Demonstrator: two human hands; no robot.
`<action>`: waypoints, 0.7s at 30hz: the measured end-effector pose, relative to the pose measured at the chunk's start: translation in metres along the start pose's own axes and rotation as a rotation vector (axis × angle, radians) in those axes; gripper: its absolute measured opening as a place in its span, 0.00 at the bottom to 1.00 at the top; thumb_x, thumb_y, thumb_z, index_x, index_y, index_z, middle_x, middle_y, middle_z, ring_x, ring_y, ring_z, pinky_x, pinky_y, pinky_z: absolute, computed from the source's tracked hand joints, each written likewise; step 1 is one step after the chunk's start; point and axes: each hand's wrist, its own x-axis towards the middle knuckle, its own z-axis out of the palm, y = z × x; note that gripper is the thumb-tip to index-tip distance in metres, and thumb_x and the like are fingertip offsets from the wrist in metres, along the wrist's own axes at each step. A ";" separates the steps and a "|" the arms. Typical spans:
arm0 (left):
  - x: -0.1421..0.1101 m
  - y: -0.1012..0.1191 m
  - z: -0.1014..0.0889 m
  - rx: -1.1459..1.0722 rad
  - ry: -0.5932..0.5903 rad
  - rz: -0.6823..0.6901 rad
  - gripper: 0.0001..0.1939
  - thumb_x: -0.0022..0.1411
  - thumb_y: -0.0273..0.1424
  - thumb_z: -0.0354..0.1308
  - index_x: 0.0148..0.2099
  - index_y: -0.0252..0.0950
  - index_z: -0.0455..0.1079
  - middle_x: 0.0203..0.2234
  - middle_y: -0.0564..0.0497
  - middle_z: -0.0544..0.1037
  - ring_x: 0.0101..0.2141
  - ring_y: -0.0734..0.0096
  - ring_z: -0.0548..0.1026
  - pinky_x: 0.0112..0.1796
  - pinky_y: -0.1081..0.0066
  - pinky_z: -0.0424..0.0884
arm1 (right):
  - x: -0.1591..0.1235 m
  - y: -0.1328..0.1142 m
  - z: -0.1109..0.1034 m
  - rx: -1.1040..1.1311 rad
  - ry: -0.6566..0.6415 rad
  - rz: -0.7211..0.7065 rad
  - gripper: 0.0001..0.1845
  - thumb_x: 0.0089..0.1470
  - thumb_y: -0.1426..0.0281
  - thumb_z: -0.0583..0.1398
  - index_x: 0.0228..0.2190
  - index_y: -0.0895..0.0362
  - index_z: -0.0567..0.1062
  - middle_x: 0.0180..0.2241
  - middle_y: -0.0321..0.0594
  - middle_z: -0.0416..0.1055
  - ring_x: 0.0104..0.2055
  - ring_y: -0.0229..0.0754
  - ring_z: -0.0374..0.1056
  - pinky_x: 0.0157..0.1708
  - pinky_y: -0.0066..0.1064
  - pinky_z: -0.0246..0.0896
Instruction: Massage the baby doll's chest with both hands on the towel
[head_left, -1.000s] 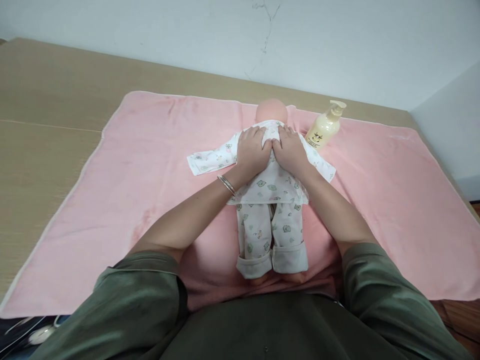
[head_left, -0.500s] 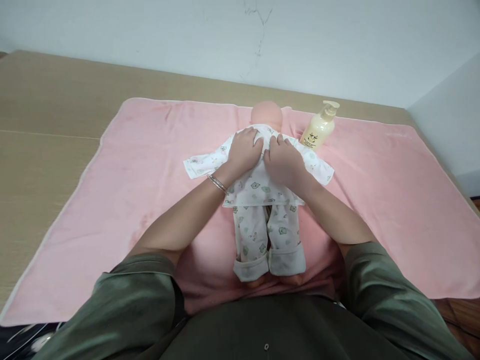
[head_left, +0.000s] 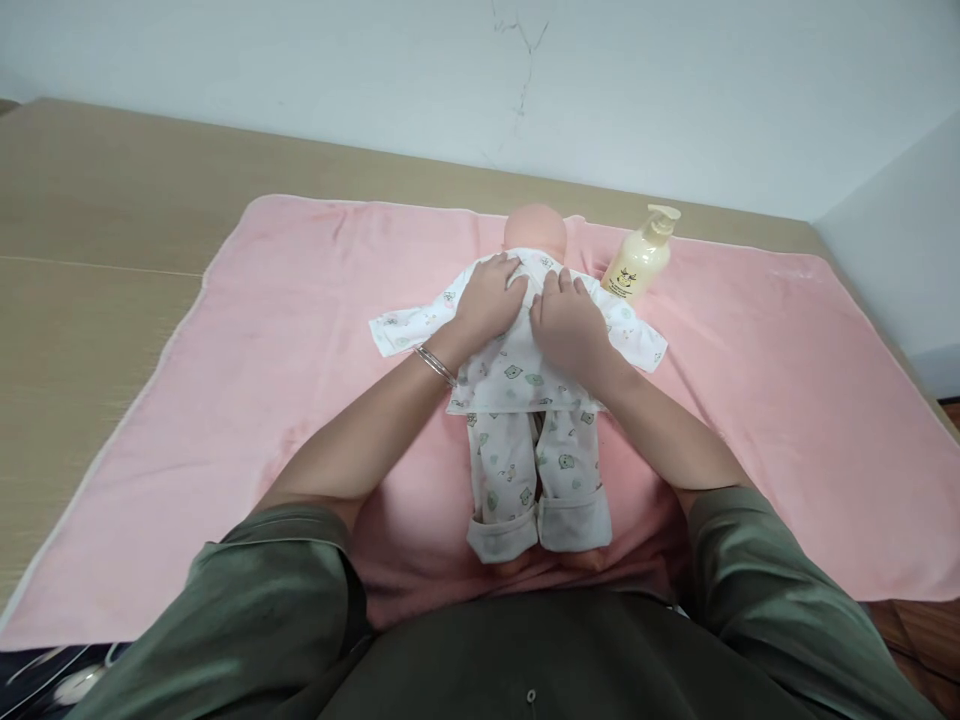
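One doll point(head_left: 535, 228) lies stretched out on one pink blanket point(head_left: 270, 320), which is spread over the worktop point(head_left: 97, 190). It wears one patterned shirt point(head_left: 517, 388), with two long sleeves reaching out to the sides, and one pair of trousers point(head_left: 506, 465) with two turned-up cuffs point(head_left: 574, 522); two feet point(head_left: 512, 567) peek out below them, nearest the person.

Two hands rest on the upper part of the shirt, close together but apart. The left hand point(head_left: 489, 300) lies with its fingers released and its thumb out to the side; the right hand point(head_left: 571, 322) also has its fingers loose, slightly bent over the cloth. Both hide parts of the shirt. A silvery bangle point(head_left: 435, 366) circles the left wrist; whether it is one band or two is unclear.

One pump bottle point(head_left: 637, 265) stands on the blanket just beside the doll's right-hand sleeve in view, with the wall point(head_left: 300, 70) behind.
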 end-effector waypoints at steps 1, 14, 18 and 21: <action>0.002 -0.002 -0.001 -0.017 0.011 -0.009 0.21 0.64 0.32 0.45 0.55 0.36 0.71 0.58 0.44 0.74 0.60 0.55 0.69 0.63 0.52 0.62 | -0.001 -0.001 0.001 0.006 0.017 -0.001 0.27 0.64 0.71 0.41 0.55 0.73 0.67 0.61 0.64 0.63 0.67 0.62 0.55 0.67 0.55 0.47; -0.014 0.010 0.016 0.043 0.119 -0.015 0.22 0.63 0.30 0.46 0.56 0.32 0.69 0.58 0.38 0.72 0.62 0.50 0.65 0.64 0.50 0.58 | 0.008 0.014 0.000 0.048 -0.008 0.013 0.29 0.65 0.69 0.42 0.59 0.73 0.63 0.62 0.63 0.63 0.68 0.60 0.54 0.67 0.56 0.48; -0.009 -0.003 0.022 -0.030 0.169 -0.073 0.24 0.62 0.32 0.47 0.58 0.36 0.68 0.62 0.43 0.69 0.66 0.52 0.60 0.67 0.48 0.53 | -0.003 0.002 -0.005 0.013 -0.042 -0.053 0.28 0.65 0.71 0.42 0.57 0.76 0.65 0.61 0.66 0.63 0.69 0.60 0.52 0.70 0.52 0.44; -0.013 -0.003 0.024 -0.047 0.196 -0.068 0.23 0.63 0.33 0.46 0.59 0.37 0.68 0.62 0.43 0.70 0.65 0.54 0.62 0.67 0.49 0.55 | 0.008 0.011 -0.001 0.069 -0.067 0.045 0.31 0.65 0.66 0.44 0.61 0.74 0.60 0.65 0.63 0.57 0.70 0.61 0.49 0.69 0.53 0.45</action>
